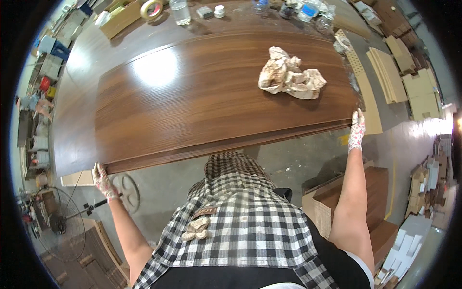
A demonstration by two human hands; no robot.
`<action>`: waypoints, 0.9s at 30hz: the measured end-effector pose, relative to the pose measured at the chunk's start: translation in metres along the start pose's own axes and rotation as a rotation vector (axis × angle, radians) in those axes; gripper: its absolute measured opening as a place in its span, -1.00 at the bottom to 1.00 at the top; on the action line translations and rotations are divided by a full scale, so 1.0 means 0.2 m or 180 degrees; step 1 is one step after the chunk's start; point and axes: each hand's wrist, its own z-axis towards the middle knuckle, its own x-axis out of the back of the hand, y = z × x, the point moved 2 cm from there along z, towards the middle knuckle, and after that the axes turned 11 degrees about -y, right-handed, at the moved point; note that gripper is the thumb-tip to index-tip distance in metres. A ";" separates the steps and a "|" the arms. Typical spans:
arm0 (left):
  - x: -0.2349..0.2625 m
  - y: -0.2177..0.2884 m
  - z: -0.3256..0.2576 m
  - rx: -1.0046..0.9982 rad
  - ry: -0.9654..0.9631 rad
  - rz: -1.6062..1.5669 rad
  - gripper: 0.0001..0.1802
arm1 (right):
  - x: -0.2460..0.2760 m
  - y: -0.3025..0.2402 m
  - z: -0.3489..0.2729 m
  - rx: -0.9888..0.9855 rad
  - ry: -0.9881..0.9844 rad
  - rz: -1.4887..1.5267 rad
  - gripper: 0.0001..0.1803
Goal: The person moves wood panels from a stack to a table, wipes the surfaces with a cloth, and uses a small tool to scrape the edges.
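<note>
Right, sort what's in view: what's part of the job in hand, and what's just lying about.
In hand:
left hand, gloved, on the panel's near left corner
right hand, gloved, on its right corner
wood panel

Lying about:
crumpled rag on the panel
tape roll
bottle
fan
cardboard stacks

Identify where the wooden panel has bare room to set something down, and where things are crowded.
The long dark brown wooden panel is bare from its left end to the crumpled beige rag near its right end. The table's far edge is crowded: a tape roll, a clear plastic bottle, small jars.

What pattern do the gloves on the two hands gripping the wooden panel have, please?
White with a pink floral print, seen in the head view on the left hand and right hand.
</note>
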 end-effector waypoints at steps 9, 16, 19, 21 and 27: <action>0.22 -0.18 0.08 0.0050 -0.0575 -0.0454 -0.58 | -0.04 -0.04 -0.05 0.0076 -0.0273 0.0115 -0.54; 0.16 -0.07 -0.02 0.0253 -0.0632 -0.0227 -0.59 | 0.02 0.02 -0.10 -0.0219 -0.0496 0.0211 -0.46; 0.08 0.02 -0.05 -0.0019 -0.0422 0.0102 -0.59 | 0.06 0.12 -0.08 -0.0590 -0.0454 0.0125 -0.50; 0.10 0.00 -0.07 -0.0013 -0.0294 -0.0440 -0.58 | 0.03 0.01 -0.11 -0.0126 -0.0543 0.0083 -0.50; 0.09 0.01 -0.12 0.0078 -0.0646 -0.0331 -0.46 | 0.09 0.21 0.03 0.0060 -0.0832 0.0321 -0.42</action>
